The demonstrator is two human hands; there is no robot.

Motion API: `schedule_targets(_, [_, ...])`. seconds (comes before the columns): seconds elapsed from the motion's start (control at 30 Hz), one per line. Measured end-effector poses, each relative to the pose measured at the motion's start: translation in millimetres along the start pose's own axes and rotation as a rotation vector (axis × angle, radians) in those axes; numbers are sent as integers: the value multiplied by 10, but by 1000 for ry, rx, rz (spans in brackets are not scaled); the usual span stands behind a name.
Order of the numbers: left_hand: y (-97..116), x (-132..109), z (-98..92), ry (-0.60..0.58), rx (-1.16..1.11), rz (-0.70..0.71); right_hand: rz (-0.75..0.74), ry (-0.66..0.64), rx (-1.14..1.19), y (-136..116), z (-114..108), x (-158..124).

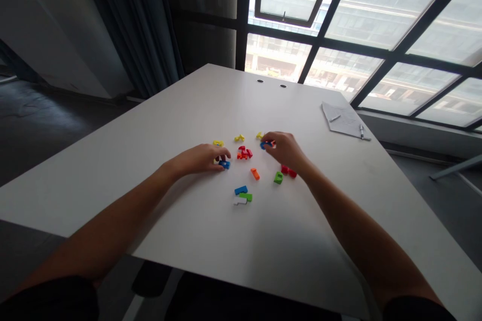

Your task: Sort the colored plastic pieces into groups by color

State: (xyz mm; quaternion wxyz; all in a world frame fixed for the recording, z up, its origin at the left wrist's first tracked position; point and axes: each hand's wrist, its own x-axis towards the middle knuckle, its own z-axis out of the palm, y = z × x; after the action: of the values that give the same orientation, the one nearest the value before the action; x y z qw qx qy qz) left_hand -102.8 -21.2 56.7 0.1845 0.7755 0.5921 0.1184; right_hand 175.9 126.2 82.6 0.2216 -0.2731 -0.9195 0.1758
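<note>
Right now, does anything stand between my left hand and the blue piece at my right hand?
Yes: the red cluster lies about midway, straight between the left hand and the blue piece at the right hand. The lone orange piece lies off that line, nearer the camera.

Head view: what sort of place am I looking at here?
Probably an office or meeting room: there is a large, smooth white table with two dark round holes near its far edge, tall dark-framed glass windows behind it, and white paper with pens on it.
</note>
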Motion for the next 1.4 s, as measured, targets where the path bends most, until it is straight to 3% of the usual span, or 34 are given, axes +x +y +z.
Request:
schedule_targets(0.13, [107, 31, 51, -1, -11, 38, 246, 11, -76, 653, -111, -42])
schedule_targets(0.27, [208, 73, 113, 16, -45, 77, 282, 51, -132, 883, 40, -104])
schedule_targets(0.43, [162, 63, 76, 42, -130, 96, 142, 189, -133, 626, 85, -176])
schedule_targets(0.5, [125, 40, 38, 62, -127, 82, 79, 106, -84, 421, 84, -230])
schedule_targets(0.63, [120, 13, 32, 35, -98, 65, -20, -184, -86, 5, 152, -372])
schedule_targets(0.77, [169, 45, 149, 51, -45, 73, -123, -297, -240, -220, 247, -483])
schedule_targets(0.9, [171, 92, 238, 56, -5, 93, -152, -319, -288, -242, 318, -512])
schedule_targets(1.03, [164, 95, 229, 149, 24, 110, -163, -271, -240, -162, 285, -478])
schedule_targets(1.13, [186, 90, 233, 240, 26, 116, -159, -121, -152, -63, 140, -428])
schedule_targets(1.23, [222, 107, 286, 236, 45, 129, -122, 19, -88, 41, -64, -388])
schedule_targets(1.4, [253, 145, 365, 217, 74, 172, -13, 18, -48, 158, -396, -426])
